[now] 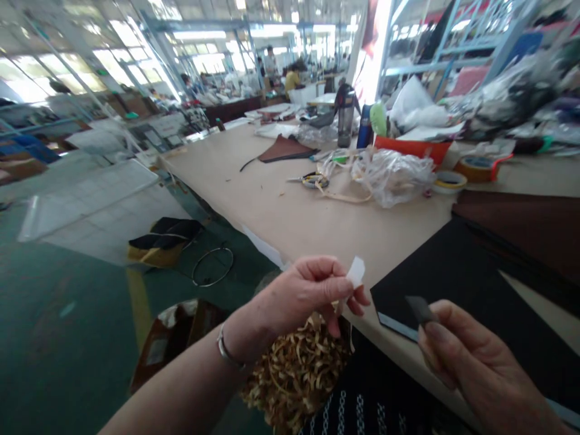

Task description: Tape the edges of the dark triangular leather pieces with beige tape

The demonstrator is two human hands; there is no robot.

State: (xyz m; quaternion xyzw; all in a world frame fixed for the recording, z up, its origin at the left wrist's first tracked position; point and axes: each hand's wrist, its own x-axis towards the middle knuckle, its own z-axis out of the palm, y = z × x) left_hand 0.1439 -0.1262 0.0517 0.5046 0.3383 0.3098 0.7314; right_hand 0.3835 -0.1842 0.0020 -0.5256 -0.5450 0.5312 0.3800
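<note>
1. The person's left hand (319, 290) pinches a small white strip (356, 272) between thumb and forefinger; the piece sticks up past the fingertips, near the table's front edge, and the other fingers curl loosely below.
2. The right hand (471, 356) grips a small dark flat piece (418, 308) between thumb and fingers, its free end pointing towards the left hand. The two hands are apart, and so are the pieces they hold.
3. Near the right hand, a black sheet (457, 266) lies on the beige-topped table (317, 223), with a pale band (397, 326) along its near edge. Dark brown sheets (521, 223) lie beyond it.
4. Below the left hand, beside the table, I see a heap of curled tan strips (303, 374).
5. Farther across the tabletop sit yellow-and-black-handled snips (312, 179), a crumpled clear plastic bag (392, 178), a yellowish tape roll (441, 186) and a dark drinking bottle (345, 124).
</note>
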